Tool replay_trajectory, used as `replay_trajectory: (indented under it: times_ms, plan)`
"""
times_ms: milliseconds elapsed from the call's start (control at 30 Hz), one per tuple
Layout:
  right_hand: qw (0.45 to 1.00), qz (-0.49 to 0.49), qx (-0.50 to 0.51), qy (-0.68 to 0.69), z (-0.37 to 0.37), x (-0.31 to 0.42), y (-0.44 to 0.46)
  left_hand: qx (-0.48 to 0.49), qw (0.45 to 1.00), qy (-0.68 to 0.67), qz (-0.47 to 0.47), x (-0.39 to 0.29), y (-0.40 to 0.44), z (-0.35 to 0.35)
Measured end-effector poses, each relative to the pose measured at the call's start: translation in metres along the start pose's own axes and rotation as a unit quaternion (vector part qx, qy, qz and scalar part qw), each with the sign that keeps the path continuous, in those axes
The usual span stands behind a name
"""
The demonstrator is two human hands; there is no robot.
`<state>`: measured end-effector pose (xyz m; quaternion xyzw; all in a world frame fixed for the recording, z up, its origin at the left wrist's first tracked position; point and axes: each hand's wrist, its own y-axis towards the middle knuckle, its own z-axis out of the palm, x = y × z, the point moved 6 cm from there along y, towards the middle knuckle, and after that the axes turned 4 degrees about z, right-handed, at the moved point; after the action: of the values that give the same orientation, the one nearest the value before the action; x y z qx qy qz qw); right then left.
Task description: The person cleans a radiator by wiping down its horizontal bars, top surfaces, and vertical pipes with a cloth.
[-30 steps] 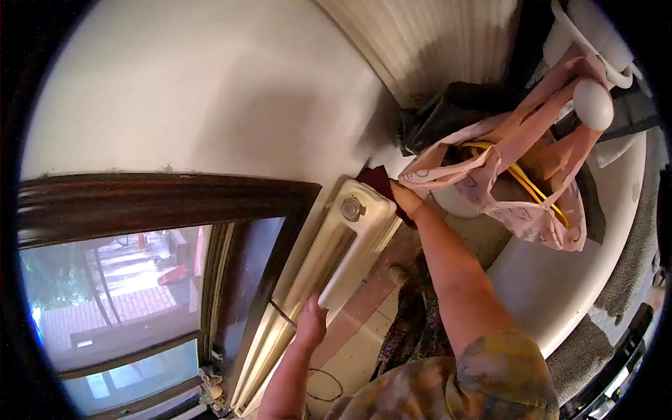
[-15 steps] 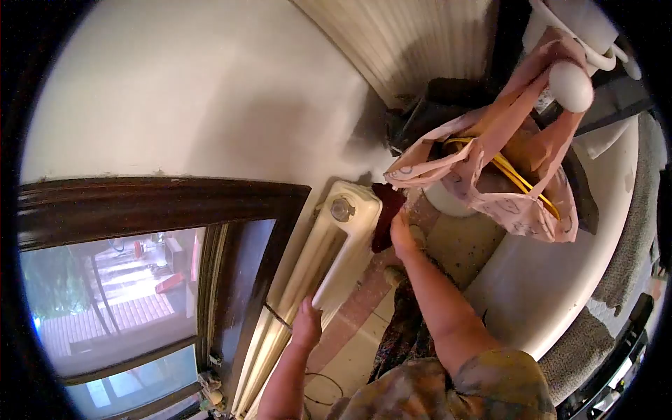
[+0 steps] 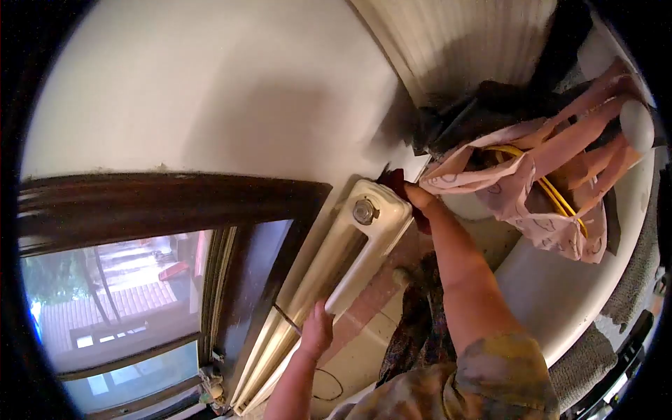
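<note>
A cream radiator [image 3: 339, 273] runs along the wall below the dark window frame. My left hand [image 3: 317, 330] is closed round the edge of its front column, partway along. At the radiator's far end, my right hand [image 3: 418, 198] holds a dark red cloth [image 3: 394, 180] against the side and back corner. The cloth and the radiator's end partly hide my right fingers. Just right of that hand hangs a pink patterned bag [image 3: 518, 189] with something yellow inside.
A white bathtub [image 3: 560, 301] curves along the right, with grey textured mats [image 3: 586, 364] beyond it. Black fabric [image 3: 483, 112] lies behind the bag. Dark patterned cloth [image 3: 413, 329] is below my right arm. The window [image 3: 119, 294] is at left.
My right hand and the red cloth have moved from the radiator's outer side back up to its far corner. The view has shifted slightly. My left hand keeps its hold.
</note>
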<state>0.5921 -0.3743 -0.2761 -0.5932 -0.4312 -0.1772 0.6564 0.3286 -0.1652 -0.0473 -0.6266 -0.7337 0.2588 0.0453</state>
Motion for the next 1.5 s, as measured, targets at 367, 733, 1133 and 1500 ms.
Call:
replay_trajectory:
  times_ms: [367,733,1133,1500]
  plan:
    - [0.940,0.073,-0.172,0.285,0.035,-0.051,-0.090,0.021,0.999,-0.026,-0.033,0.006,0.001,0.004]
    - [0.978,0.058,-0.167,0.108,0.010,-0.085,-0.016,0.028,0.999,-0.022,-0.037,0.013,0.004,0.009]
    - [0.983,0.033,-0.092,-0.153,0.002,-0.095,0.070,0.027,0.993,-0.058,-0.101,0.043,-0.007,0.029]
    - [0.984,0.026,-0.013,-0.176,0.019,-0.112,0.094,0.028,0.999,0.017,-0.019,0.004,0.003,0.006]
